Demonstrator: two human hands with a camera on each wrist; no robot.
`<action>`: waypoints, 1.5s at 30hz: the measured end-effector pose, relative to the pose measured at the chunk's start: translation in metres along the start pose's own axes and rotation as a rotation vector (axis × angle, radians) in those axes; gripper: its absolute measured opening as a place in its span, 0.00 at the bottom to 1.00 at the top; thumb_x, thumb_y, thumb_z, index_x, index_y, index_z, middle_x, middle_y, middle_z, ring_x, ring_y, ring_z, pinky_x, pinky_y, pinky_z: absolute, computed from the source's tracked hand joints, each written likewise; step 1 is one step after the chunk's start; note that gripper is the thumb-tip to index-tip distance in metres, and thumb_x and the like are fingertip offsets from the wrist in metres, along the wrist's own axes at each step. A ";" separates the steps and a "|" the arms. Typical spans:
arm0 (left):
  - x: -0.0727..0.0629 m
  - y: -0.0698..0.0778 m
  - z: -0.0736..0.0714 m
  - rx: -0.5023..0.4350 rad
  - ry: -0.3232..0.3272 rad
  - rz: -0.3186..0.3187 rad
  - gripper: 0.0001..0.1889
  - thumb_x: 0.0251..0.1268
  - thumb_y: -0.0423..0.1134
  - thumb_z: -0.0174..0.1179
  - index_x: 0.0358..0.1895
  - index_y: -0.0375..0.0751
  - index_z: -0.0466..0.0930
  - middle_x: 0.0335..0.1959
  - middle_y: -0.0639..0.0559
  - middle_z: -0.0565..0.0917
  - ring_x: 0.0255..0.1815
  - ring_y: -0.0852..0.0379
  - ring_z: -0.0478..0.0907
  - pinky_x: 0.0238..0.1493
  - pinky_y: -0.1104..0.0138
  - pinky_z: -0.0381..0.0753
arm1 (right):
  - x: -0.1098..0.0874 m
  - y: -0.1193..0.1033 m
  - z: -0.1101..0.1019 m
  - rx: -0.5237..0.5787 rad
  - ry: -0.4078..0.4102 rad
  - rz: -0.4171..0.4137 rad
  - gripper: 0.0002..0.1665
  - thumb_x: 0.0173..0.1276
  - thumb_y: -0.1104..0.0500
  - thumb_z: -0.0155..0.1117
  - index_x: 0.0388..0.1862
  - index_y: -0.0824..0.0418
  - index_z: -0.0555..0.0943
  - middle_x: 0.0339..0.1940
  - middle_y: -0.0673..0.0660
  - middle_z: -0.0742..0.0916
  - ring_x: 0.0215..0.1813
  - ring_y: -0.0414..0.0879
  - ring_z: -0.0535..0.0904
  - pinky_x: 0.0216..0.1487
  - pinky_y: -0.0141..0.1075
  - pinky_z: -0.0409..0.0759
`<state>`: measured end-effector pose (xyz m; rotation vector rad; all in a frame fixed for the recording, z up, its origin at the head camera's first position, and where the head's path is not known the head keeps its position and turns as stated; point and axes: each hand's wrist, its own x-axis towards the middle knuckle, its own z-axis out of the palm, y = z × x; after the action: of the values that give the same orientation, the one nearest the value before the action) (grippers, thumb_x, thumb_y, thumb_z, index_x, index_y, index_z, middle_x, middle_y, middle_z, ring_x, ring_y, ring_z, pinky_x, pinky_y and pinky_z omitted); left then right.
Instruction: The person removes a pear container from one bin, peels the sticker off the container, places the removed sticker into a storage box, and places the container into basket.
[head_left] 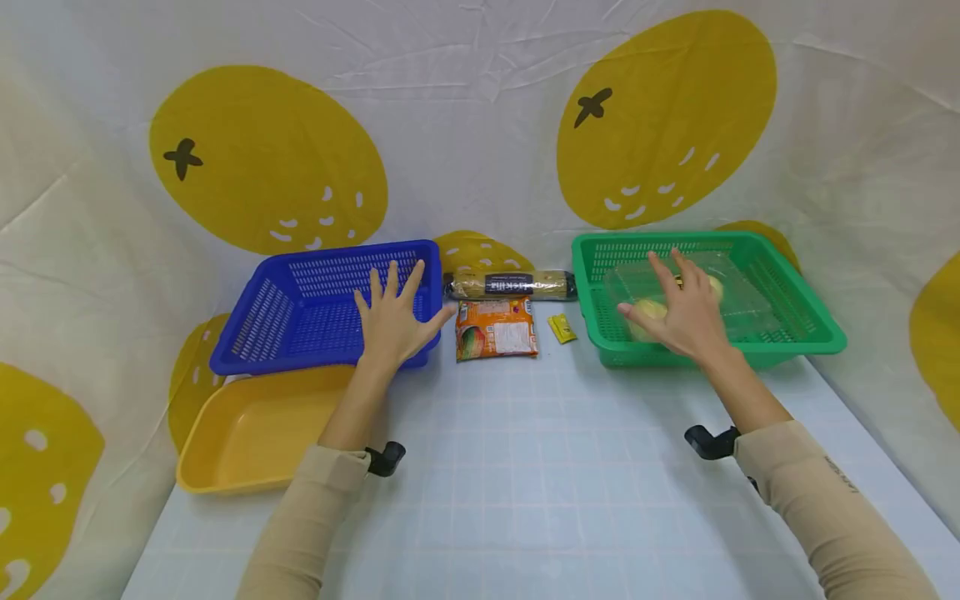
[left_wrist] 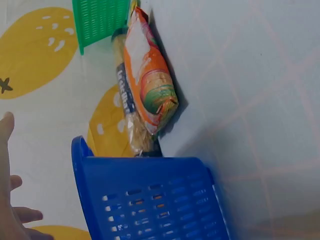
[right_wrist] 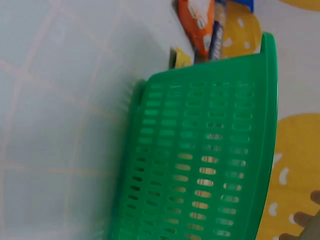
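Note:
My left hand hovers over the right side of the blue basket, its fingers spread and nothing in its grasp. In the left wrist view, part of that hand shows at the left edge, beside the basket's wall. Over the green basket, my right hand has its fingers spread above a clear plastic box. Pale yellow round items show through the box, partly hidden by the hand. Only fingertips of the right hand appear in the right wrist view.
Between the baskets lie a long pack labelled in dark print, an orange packet and a small yellow sachet. A yellow tray sits in front of the blue basket. Patterned cloth hangs behind.

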<state>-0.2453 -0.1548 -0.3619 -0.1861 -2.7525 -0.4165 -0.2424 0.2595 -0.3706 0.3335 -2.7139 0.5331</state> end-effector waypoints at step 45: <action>0.043 0.205 0.110 -1.133 -0.228 0.047 0.26 0.64 0.40 0.60 0.64 0.36 0.68 0.57 0.34 0.75 0.56 0.40 0.75 0.51 0.68 0.77 | 0.001 0.140 -0.038 0.160 -0.400 0.489 0.51 0.72 0.37 0.35 0.69 0.80 0.43 0.65 0.86 0.52 0.63 0.80 0.49 0.60 0.68 0.55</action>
<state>-0.2840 0.0764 -0.3910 -0.5814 -2.3480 -1.9734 -0.2728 0.4013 -0.3825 -0.2237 -3.1584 0.9017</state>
